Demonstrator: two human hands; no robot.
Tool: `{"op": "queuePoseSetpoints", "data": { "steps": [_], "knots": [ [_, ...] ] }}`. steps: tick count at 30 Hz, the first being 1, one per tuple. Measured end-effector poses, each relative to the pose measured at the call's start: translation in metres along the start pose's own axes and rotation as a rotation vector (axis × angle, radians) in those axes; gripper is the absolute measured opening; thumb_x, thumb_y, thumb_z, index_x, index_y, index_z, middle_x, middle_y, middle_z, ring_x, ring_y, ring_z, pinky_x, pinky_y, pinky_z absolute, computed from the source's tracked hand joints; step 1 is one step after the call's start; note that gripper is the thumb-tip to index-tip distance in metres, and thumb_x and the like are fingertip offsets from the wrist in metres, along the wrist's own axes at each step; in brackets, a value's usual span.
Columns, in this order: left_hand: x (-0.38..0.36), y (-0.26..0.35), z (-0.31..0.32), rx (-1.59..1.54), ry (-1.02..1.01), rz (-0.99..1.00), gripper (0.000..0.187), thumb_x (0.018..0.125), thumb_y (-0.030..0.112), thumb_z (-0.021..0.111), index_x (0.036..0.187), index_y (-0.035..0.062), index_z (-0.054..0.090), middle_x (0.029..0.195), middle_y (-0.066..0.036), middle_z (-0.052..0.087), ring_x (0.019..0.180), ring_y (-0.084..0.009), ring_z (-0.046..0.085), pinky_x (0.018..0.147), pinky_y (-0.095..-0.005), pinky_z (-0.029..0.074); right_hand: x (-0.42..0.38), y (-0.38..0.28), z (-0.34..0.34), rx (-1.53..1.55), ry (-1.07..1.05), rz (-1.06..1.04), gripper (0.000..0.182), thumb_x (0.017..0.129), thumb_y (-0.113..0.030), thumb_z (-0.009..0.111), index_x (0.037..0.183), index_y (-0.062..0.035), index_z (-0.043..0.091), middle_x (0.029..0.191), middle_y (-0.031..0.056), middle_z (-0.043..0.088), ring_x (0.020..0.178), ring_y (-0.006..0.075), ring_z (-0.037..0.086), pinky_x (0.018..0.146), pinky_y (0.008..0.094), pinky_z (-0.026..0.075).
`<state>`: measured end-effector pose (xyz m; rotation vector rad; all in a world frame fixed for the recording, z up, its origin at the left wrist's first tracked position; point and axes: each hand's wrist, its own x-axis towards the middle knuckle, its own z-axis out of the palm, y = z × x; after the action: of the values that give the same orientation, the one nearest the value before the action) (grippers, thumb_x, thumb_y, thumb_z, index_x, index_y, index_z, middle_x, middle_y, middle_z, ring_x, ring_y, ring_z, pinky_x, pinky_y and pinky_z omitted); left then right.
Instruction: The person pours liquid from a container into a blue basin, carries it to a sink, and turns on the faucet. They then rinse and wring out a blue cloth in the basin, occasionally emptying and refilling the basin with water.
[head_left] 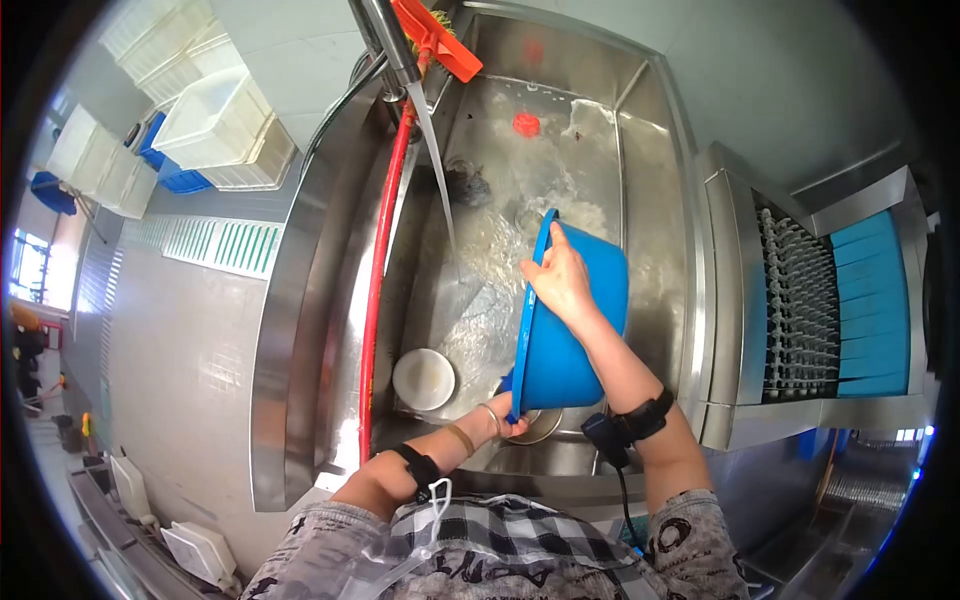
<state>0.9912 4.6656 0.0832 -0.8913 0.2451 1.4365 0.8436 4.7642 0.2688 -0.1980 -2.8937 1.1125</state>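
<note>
Tilting on edge in the steel sink (655, 215): one blue basin (590, 330), right hand (560, 283) curled over its far rim, left hand (503, 418) pinching its near rim. Tap water (440, 190) falls just left of it. White bowl (423, 379), near left. Red hose (383, 260) along left wall. No legible lettering anywhere.

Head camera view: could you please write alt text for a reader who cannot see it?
Two hands tilt a blue basin on its edge in a steel sink; the right hand grips the upper rim, the left hand the lower rim. Tap water streams down beside it, near a small white bowl.
</note>
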Motion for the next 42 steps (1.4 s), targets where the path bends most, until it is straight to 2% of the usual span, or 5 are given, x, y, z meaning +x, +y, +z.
{"op": "queuePoseSetpoints", "data": {
  "steps": [15,25,34,37,42],
  "knots": [
    [-0.139,0.057,0.047,0.901,0.805,1.899,0.043,0.056,0.006,0.059,0.097,0.0013,0.047,0.083,-0.014,0.057,0.080,-0.0282,0.055,0.074,-0.0333,0.042,-0.097,0.218,0.066,1.447,-0.177,0.925,0.037,0.068,-0.002,0.053,0.104,-0.0004,0.045,0.100,0.0115,0.052,0.090,0.0238,0.052,0.077,0.0344,0.043],
    [-0.163,0.049,0.003,1.237,1.404,1.340,0.066,0.050,0.036,0.075,0.103,0.0099,0.046,0.089,-0.023,0.051,0.083,-0.0353,0.052,0.075,-0.0382,0.043,-0.090,0.166,0.082,1.438,0.136,0.640,0.042,0.067,0.002,0.051,0.109,-0.0012,0.042,0.102,0.0111,0.050,0.095,0.0242,0.047,0.085,0.0354,0.038],
    [-0.159,0.084,0.034,1.118,1.398,1.673,0.061,0.055,0.026,0.075,0.106,0.0083,0.047,0.093,-0.017,0.051,0.083,-0.0281,0.053,0.075,-0.0350,0.043,-0.115,0.202,0.110,1.552,0.307,0.886,0.045,0.064,0.003,0.048,0.108,-0.0032,0.042,0.105,0.0114,0.047,0.097,0.0263,0.045,0.085,0.0376,0.038],
    [-0.161,0.108,0.063,0.736,0.706,1.654,0.049,0.059,0.014,0.073,0.100,0.0019,0.049,0.085,-0.008,0.059,0.077,-0.0135,0.056,0.070,-0.0258,0.045,-0.119,0.209,0.119,1.526,0.347,0.901,0.047,0.063,0.004,0.048,0.109,-0.0045,0.042,0.105,0.0109,0.047,0.098,0.0267,0.045,0.085,0.0375,0.039],
    [-0.163,0.182,0.102,0.924,0.743,1.879,0.051,0.059,0.016,0.073,0.101,0.0018,0.049,0.083,-0.006,0.057,0.074,-0.0125,0.054,0.070,-0.0249,0.044,-0.115,0.185,0.093,1.485,0.333,0.846,0.044,0.064,0.002,0.046,0.106,-0.0035,0.040,0.104,0.0125,0.046,0.097,0.0287,0.045,0.084,0.0433,0.040]
  ]
}}
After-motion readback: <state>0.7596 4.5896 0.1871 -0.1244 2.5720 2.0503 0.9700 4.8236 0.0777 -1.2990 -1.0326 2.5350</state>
